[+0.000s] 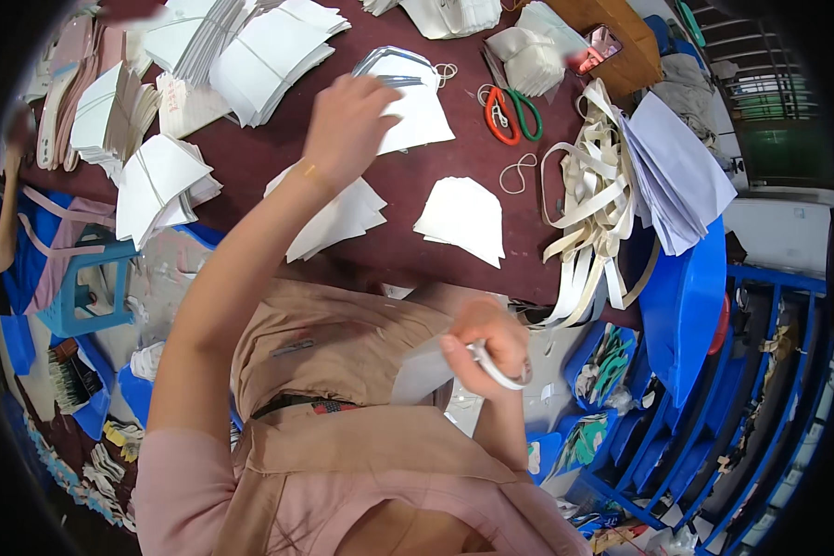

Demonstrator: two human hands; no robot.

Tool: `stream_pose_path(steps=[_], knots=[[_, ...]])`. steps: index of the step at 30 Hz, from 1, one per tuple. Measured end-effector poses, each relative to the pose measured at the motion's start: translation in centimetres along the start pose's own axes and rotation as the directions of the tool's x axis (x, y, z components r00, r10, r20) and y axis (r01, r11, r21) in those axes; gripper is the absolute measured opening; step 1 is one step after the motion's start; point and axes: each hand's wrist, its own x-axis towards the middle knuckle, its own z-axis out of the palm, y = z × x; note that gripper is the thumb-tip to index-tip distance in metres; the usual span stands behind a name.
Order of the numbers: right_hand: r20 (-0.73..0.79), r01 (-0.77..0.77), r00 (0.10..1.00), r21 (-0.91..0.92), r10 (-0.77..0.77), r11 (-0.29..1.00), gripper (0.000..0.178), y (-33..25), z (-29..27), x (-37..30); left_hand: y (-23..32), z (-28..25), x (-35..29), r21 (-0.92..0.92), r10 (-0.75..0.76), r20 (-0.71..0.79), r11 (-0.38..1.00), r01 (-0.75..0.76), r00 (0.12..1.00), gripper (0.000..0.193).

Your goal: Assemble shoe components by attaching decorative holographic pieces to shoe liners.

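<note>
My left hand (352, 125) reaches over the maroon table, fingers bent and apart. It is beside a white rounded cut piece (422, 120), on which lie narrow blue-grey strips (401, 81). Under my left forearm is a small pile of white pieces (347, 222). Another low pile of rounded white pieces (463, 218) lies near the table's front edge. Above my lap, my right hand (493, 338) is closed on a white cut piece (422, 372), slightly blurred. A white strap (502, 378) curves out of the same fist.
Tied stacks of white pieces (273, 60) crowd the table's far left. Orange-and-green-handled scissors (512, 116) and a cord loop (517, 173) lie right of centre. Cream straps (598, 185) hang over the right edge beside a blue bin (686, 296). Another person's arm (7, 204) shows at far left.
</note>
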Motion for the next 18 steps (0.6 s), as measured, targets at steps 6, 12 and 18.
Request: stream_pose_path(steps=[6, 12, 18], knots=[[0.017, 0.031, 0.999, -0.145, -0.029, 0.989, 0.019, -1.3, 1.4, 0.7, 0.5, 4.7, 4.4, 0.344, -0.327, 0.37, 0.918, 0.198, 0.87, 0.043], [0.025, -0.069, 0.997, -0.208, 0.076, 0.976, 0.018, -0.6, 1.3, -0.3, 0.4, 2.8, 2.2, -0.372, -0.065, 0.186, 0.919, 0.131, 0.98, 0.026], [-0.105, -0.108, 0.991, -0.281, 0.081, 0.954, 0.02, -0.5, 1.0, 3.7, 8.5, -3.4, -4.2, -0.745, -0.072, 0.269, 0.617, 0.255, 0.961, 0.018]])
